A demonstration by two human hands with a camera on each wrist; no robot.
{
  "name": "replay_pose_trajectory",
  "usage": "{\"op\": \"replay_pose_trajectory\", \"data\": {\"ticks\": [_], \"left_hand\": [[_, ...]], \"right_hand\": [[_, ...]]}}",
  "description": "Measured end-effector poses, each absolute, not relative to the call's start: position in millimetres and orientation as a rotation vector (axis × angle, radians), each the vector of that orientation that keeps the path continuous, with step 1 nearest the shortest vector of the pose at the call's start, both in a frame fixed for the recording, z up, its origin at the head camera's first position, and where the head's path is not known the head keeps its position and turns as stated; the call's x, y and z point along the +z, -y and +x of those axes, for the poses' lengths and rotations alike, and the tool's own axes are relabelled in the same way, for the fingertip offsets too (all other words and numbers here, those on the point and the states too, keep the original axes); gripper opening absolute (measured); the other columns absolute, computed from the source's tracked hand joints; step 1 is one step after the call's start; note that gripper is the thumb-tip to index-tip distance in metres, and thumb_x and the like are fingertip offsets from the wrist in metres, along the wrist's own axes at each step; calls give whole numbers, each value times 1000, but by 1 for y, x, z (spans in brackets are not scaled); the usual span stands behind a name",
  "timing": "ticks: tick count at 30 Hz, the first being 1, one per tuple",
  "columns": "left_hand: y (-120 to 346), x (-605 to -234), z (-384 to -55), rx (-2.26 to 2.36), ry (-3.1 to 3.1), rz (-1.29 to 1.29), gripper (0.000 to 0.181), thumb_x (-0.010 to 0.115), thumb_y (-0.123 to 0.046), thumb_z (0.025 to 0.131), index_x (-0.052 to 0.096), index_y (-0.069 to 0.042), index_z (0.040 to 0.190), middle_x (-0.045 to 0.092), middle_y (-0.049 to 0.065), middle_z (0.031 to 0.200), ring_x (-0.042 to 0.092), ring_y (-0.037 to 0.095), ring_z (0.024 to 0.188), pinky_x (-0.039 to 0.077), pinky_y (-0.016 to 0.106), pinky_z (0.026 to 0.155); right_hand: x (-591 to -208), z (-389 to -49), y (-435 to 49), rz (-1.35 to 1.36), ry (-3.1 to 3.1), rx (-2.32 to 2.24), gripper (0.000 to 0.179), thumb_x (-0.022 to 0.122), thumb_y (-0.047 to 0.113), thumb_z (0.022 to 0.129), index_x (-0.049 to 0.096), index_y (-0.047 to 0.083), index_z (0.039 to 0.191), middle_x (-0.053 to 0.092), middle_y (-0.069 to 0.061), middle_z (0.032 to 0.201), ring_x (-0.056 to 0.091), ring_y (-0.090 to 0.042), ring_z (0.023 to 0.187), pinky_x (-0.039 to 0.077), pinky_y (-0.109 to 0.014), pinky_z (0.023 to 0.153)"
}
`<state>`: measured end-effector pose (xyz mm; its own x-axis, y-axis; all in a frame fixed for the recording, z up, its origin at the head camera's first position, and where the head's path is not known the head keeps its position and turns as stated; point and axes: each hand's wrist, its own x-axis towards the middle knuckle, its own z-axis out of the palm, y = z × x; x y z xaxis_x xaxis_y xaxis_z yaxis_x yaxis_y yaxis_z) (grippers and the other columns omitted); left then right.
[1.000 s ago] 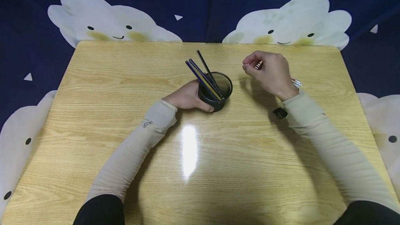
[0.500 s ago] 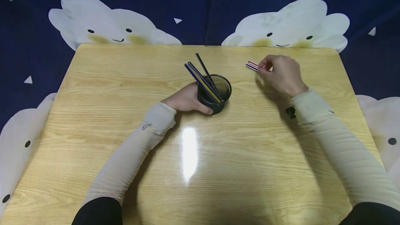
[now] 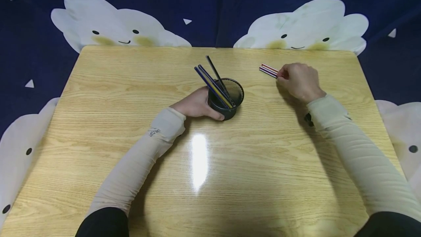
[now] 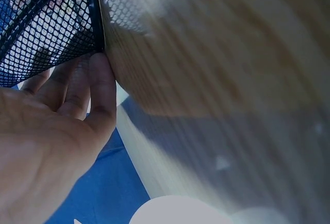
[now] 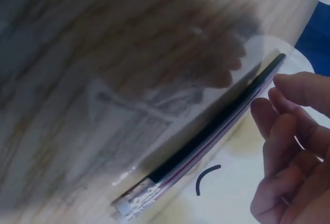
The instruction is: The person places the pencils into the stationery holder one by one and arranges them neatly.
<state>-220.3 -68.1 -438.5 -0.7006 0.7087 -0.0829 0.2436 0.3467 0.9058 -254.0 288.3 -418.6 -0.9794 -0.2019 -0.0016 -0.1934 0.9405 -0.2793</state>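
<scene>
My left hand grips a black mesh pen holder, thumb along the near side. Several pencils lean out of it, dark blue, yellow and black. In the left wrist view, fingers curl against the base of the mesh holder. At the back right, my right hand is over striped pencils lying on the table, red-white and dark-white. The right wrist view has thumb and fingers of the hand parted, right beside the far end of the pencils.
The glossy wooden table runs to a dark blue curtain with smiling clouds. A glare patch lies near its middle. A small black device is under the right wrist.
My right hand has moved right and slightly nearer me, uncovering the striped pencils' left ends and settling lower over them. The left hand still holds the pen holder in place.
</scene>
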Motion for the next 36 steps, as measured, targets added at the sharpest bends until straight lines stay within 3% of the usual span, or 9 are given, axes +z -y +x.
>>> {"op": "replay_pose_trajectory", "data": {"ticks": [36], "left_hand": [[69,-440,-222,1306,-2170,835,84,98,-10,77,60,-8,152,69,3,140,57,15,135,35,32,121]], "right_hand": [[-432,-254,-290,-352,-3123,-366,12,70,14,101,74,5,94,70,-14,89,65,-38,79,50,-61,67]]}}
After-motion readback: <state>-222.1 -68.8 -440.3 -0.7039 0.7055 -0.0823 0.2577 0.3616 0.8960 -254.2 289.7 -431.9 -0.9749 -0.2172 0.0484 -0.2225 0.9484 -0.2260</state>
